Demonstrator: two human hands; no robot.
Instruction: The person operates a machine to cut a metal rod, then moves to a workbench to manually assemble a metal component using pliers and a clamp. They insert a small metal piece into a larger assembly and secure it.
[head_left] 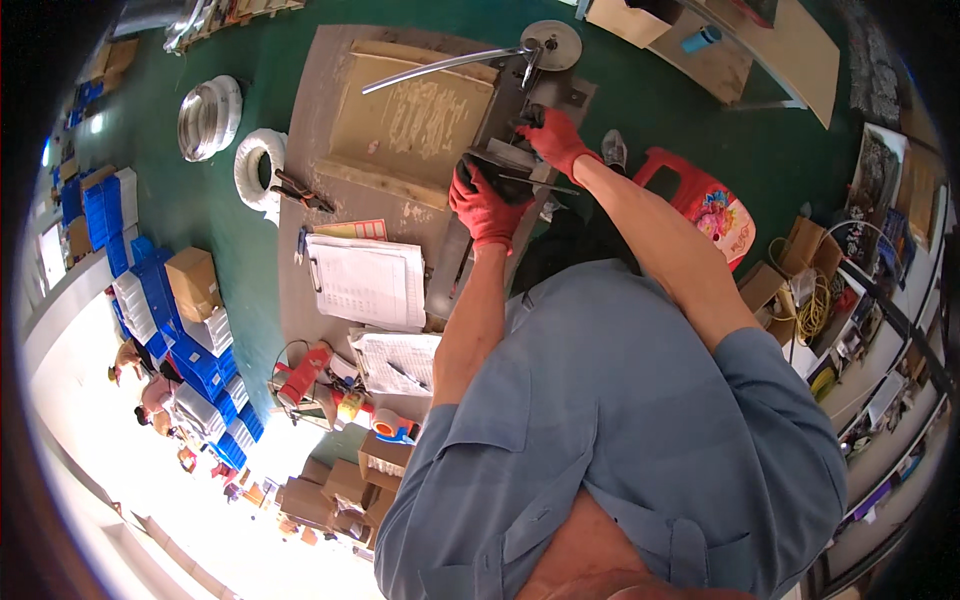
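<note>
Both my hands wear red gloves with dark palms and work at the right side of a brown workbench [306, 235]. My left hand [488, 206] is curled at the near side of a grey metal fixture [505, 153]; what its fingers hold is hidden. A thin metal rod [545, 185] sticks out to the right beside it. My right hand [557, 140] is closed at the fixture's far right, around a small dark part that I cannot make out. Beyond the hands, a long shiny metal bar [440, 70] slants over the bench from a round grey disc [552, 45].
A shallow wooden tray [375, 100] lies on the bench, with pliers [302, 192], a clipboard with papers [368, 280] and a red power tool [305, 372] nearer. White coils [262, 168] lie on the green floor at left. A red stool [700, 205] stands at right.
</note>
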